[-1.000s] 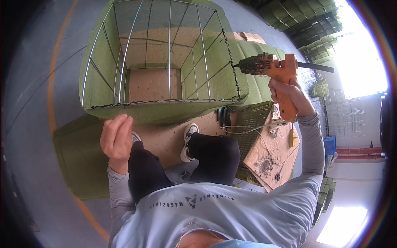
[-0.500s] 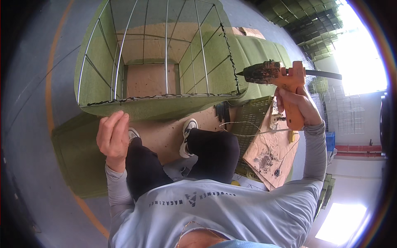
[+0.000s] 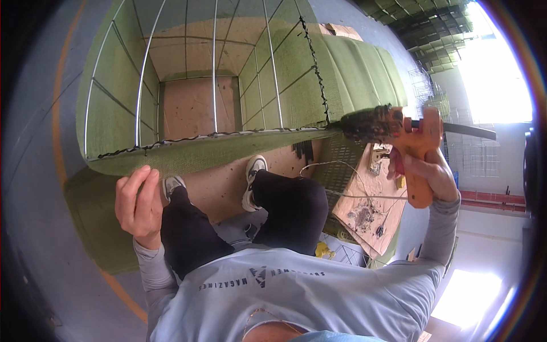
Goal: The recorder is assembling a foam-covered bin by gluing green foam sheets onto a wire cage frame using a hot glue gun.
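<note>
First, nearest the body, the person's dark-trousered legs (image 3: 290,211) are set apart, leaving room before them for both hands. The left hand (image 3: 139,208) has its fingers drawn together, thumb against fingertips, apparently pinching the near edge of the green mesh fabric (image 3: 199,159); this grip would keep the flap extended and clear of the wire edge. The right hand (image 3: 440,174) is wrapped around the handle of the orange glue gun (image 3: 421,139), fingers at the trigger. The gun lies almost level, so that its dark nozzle meets the frame's near right corner from outside; whether it touches cannot be told. A black glue stick (image 3: 470,131) projects from the rear.

Beside the right leg, a stained cardboard sheet (image 3: 353,214) rests on a green perforated crate (image 3: 342,165), probably to catch drips. The cable (image 3: 336,162) loops across them, with slack for reach.

Beyond the feet, the wire frame (image 3: 215,68) stands with its barred opening toward the person; black glue (image 3: 321,85) lines its edges. Farther off are green stacks (image 3: 424,25) and a bright window (image 3: 496,62).
</note>
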A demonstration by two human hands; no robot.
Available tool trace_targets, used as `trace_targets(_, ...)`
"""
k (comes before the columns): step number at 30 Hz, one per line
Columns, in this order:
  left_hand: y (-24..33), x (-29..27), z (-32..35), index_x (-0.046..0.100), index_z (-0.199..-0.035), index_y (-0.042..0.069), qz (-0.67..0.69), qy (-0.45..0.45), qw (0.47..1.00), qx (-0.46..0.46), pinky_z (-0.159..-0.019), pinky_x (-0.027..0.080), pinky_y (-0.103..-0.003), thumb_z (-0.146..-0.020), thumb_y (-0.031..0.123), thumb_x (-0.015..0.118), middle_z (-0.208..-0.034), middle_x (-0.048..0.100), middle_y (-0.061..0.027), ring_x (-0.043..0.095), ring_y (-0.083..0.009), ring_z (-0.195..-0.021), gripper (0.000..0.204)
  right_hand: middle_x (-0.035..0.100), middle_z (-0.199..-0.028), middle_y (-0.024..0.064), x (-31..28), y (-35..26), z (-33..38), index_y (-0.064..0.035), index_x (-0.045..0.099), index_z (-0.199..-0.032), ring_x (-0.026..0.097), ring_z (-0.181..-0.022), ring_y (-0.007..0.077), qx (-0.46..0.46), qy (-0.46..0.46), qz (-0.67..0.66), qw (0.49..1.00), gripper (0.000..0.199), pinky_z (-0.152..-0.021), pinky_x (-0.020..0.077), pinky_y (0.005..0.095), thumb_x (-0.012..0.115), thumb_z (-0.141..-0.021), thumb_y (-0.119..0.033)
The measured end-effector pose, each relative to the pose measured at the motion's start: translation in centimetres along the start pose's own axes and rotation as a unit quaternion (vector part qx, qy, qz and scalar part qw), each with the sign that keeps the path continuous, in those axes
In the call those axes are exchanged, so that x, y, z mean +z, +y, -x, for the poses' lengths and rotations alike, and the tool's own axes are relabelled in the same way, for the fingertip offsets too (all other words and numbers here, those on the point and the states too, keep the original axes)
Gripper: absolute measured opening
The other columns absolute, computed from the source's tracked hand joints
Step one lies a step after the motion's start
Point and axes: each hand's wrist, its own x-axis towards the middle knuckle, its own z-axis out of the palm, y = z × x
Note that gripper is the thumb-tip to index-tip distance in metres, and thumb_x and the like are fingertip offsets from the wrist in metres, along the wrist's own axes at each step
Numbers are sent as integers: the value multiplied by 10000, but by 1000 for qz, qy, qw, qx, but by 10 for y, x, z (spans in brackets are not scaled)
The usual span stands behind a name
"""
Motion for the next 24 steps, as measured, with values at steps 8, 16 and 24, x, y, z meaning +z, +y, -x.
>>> trace_targets(8,-6,3,1,705,-970,-32,-12,11,999,28,-553,470,-336,-806,-41,747,-973,664,-137,624,-262,-736,169,600,-999,150,0,1,-4,80,472,-1262,637,-833,247,46,-32,24,998,521,-735,545,381,693,-843,-137)
trace_targets(16,-6,5,1,709,-967,-26,-11,12,1000,26,-548,462,-334,-815,-31,746,-971,664,-135,617,-259,-729,157,592,-974,121,10,2,-4,56,541,-1170,610,-834,210,41,-41,7,998,367,-734,538,338,632,-819,-1)
trace_targets(24,-6,4,0,708,-956,-24,-16,16,999,24,-552,465,-334,-808,-41,746,-969,665,-133,622,-258,-734,153,583,-996,138,13,10,2,80,493,-1244,631,-804,246,33,-42,26,998,505,-697,540,371,696,-829,-125)
